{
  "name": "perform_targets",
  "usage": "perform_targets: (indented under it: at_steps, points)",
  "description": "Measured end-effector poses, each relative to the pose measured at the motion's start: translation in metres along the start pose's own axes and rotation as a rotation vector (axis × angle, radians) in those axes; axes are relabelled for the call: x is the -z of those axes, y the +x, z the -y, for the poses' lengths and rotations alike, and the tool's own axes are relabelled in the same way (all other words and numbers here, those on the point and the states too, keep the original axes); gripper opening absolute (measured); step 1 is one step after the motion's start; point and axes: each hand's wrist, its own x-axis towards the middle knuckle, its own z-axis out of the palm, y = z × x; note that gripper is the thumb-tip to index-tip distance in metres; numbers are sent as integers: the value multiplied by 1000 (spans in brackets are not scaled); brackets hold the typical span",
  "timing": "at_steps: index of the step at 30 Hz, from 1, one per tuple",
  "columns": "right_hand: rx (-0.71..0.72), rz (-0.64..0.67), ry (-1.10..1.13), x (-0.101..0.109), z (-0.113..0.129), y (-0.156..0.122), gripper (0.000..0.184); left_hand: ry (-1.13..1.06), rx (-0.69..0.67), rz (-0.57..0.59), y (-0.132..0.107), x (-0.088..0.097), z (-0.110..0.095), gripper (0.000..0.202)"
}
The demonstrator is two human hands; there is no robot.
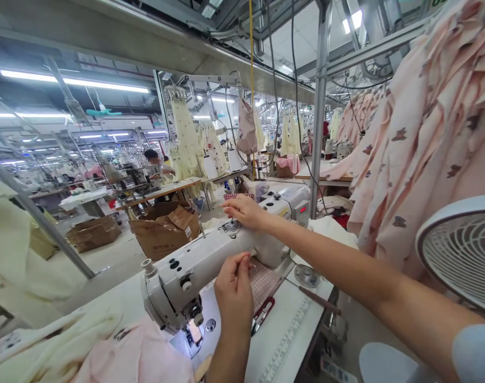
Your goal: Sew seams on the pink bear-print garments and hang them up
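Sewing machine (210, 255), white: centre of frame, on surface (276, 325). Left hand (235, 282): frame centre, fingertips pinched together, contents indistinct. Right hand (246, 211): above, over machine's top, fingers partly curled; cannot tell whether gripping.

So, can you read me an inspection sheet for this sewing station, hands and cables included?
Surface: white table with ruler markings along its near edge.
Work items: sewing machine, light lit near its needle; pink printed fabric bunched at its needle end; checked fabric beside the machine.
Clutter: red-handled snips on the table; cardboard box beyond the machine.
Hands: left hand has fingertips together, anything between them too fine to tell; right hand is over the machine's top, grip unclear.
Cables: dark cable and yellow cable hang from above.
Surroundings: pink garments hanging and fan, both at right.
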Motion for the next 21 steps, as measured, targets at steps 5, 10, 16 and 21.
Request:
perform_targets:
  at_steps: [5,10,16,21]
  points:
    - [2,-92,5,-12,2,2,23,118,-364,50,2,3,-1,15]
    - [-90,-142,-55,-1,5,-61,22,159,-399,158,8,10,1,18]
    - [-105,213,-53,-19,-7,-177,13,169,-374,189,0,26,-4,16]
    - [2,439,-17,-42,13,-192,16,415,-161,775,-51,41,-11,18]
